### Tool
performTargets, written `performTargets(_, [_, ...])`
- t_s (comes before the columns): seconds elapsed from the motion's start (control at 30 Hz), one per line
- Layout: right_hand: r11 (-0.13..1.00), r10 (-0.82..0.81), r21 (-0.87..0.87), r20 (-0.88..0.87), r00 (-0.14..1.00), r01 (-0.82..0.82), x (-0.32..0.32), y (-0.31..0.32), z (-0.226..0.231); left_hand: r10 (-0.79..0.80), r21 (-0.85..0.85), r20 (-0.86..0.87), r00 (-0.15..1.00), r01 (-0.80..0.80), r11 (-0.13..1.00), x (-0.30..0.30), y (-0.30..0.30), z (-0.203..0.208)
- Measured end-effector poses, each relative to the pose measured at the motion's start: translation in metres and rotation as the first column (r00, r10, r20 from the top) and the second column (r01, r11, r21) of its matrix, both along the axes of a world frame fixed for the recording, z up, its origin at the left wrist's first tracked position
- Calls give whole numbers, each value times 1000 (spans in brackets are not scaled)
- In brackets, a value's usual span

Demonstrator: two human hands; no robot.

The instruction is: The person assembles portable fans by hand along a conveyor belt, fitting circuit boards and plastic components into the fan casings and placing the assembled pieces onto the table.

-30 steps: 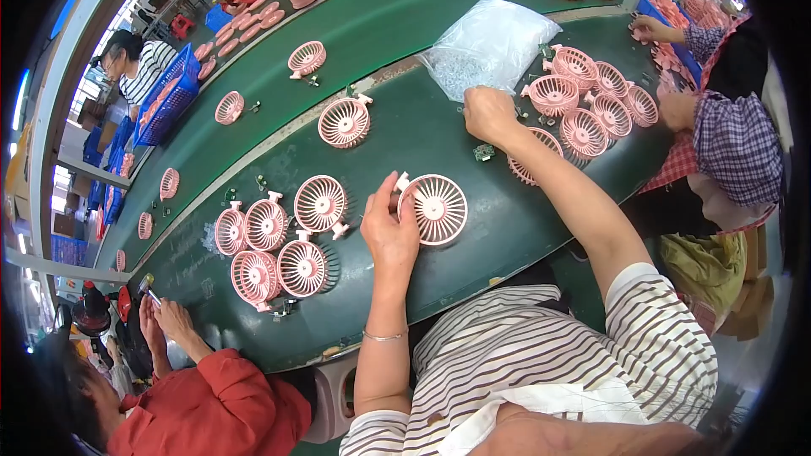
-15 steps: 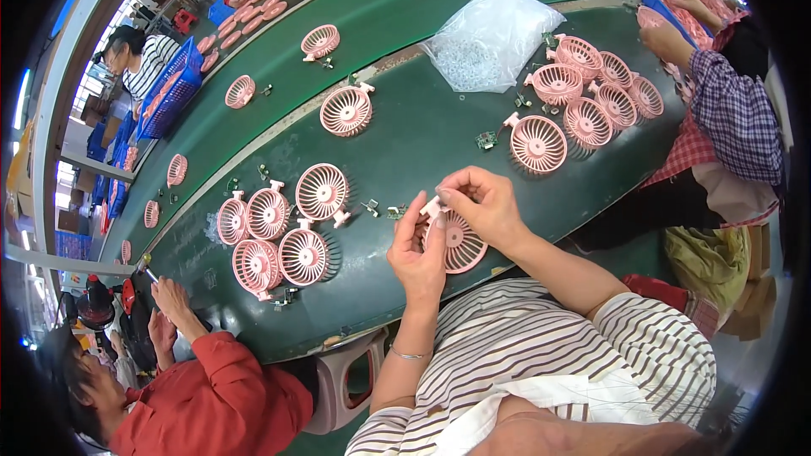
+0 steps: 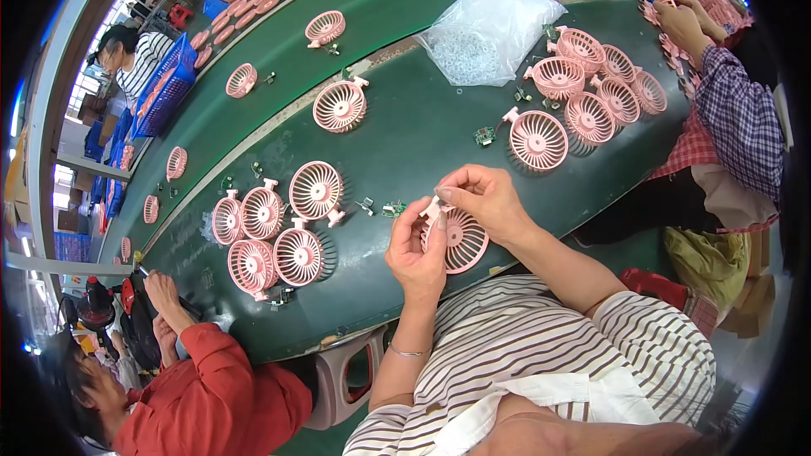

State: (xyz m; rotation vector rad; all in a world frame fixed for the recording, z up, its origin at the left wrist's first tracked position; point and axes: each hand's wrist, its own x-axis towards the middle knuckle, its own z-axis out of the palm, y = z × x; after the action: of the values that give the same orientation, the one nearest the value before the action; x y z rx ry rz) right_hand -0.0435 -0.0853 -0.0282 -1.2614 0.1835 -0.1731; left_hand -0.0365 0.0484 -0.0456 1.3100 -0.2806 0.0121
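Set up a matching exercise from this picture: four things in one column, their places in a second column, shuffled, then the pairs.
Things:
1. pink fan grille
2. clear plastic bag
3. blue crate
4. small green circuit board

Places:
A. far left, beside the conveyor belt
B. on the green table, just left of a lone fan grille
C. held between the left hand and right hand
D. at the table's far edge, lying crumpled

Pairs: 1-C, 2-D, 3-A, 4-B

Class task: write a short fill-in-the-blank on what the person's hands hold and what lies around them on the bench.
1. Both hands, left hand and right hand, hold one pink fan ____.
2. The bench top is dark ____.
3. The clear plastic bag lies ____ the held fan guard.

Missing words: guard; green; beyond
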Motion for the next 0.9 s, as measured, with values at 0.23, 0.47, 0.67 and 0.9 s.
performTargets(0.23, [997, 10, -73, 5, 1000, -9, 1, 1, 0, 25, -94, 30, 999, -22, 995, 1, 0, 5])
performTargets(0.47, [986, -8, -163, 73, 997, 19, 1, 2, -4, 19, -36, 8, 1000, -18, 999, 1, 2, 2])
performTargets(0.67, [937, -49, -328, 221, 974, 122, -6, 11, 1, 41, 55, 40, 998, -43, 998, 1, 5, -1])
performTargets(0.9, [567, 107, -698, 590, 800, 438, -11, 25, 8, 51, 85, 59, 997, -56, 995, 1, 11, -6])
